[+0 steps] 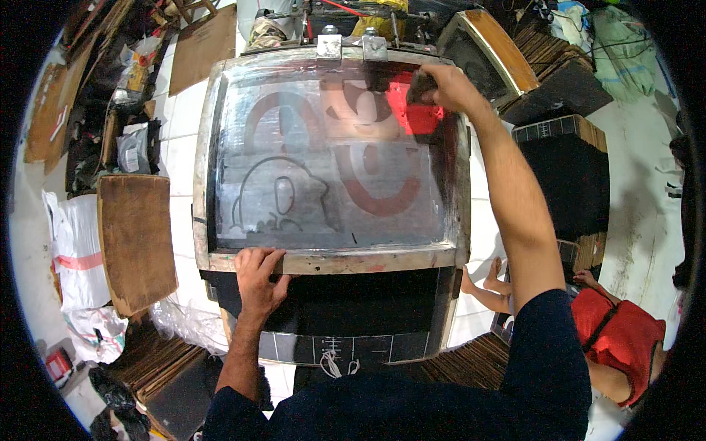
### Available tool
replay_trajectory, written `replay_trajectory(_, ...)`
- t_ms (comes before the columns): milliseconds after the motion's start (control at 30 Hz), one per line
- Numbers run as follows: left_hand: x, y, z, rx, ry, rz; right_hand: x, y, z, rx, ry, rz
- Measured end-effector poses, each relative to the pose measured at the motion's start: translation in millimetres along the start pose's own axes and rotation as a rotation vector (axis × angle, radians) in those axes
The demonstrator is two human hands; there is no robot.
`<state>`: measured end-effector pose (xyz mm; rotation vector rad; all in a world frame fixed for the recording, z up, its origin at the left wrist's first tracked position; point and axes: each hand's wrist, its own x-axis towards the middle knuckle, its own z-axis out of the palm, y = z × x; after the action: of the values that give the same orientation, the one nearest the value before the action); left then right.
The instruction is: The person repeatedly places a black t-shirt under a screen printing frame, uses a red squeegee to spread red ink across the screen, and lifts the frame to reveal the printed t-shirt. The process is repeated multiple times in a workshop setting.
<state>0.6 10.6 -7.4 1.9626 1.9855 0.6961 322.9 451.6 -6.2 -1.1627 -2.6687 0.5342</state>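
Observation:
A silk screen (pixel 294 143) in a wooden frame (pixel 331 262) lies before me, with curved stencil shapes and a rounded outline figure in its mesh. My left hand (pixel 259 279) is closed over the frame's near rail, left of the middle. At the far right of the mesh my right hand (pixel 447 88) grips a dark pad (pixel 421 86), whose exact kind I cannot make out. Beside and under it, a bright red patch (pixel 410 114) covers part of the mesh. Two metal hinge clamps (pixel 329 48) hold the frame's far rail.
Under the frame's near side shows a black board (pixel 346 309) with white marks. Brown boards (pixel 137 242) and plastic bags lie at left. Another wooden-framed screen (pixel 494 55) leans at the far right, above stacked black boards (pixel 559 184). A person in red (pixel 614 342) is at the lower right.

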Motion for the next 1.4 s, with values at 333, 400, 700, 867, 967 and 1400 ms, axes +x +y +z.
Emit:
replay_trajectory(333,0,5,-3,-0.007,0.034,0.0,2,-20,25,-0.173,0.669,0.124)
replay_trajectory(400,-1,1,-3,-0.031,0.06,0.023,-56,-90,40,-0.113,0.64,0.118)
replay_trajectory(700,35,30,-82,0.031,0.211,0.226,-178,-383,70,0.125,0.611,0.157)
replay_trajectory(867,27,26,-159,-0.117,0.695,0.377,-115,-370,1,-0.182,1.052,0.104)
replay_trajectory(967,-59,-45,-148,-0.332,0.702,0.107,-96,-360,-35,-0.266,1.049,0.267)
replay_trajectory(1400,-538,-337,25,-0.131,-0.172,-1.42,-45,-334,-123,-0.608,1.079,0.271)
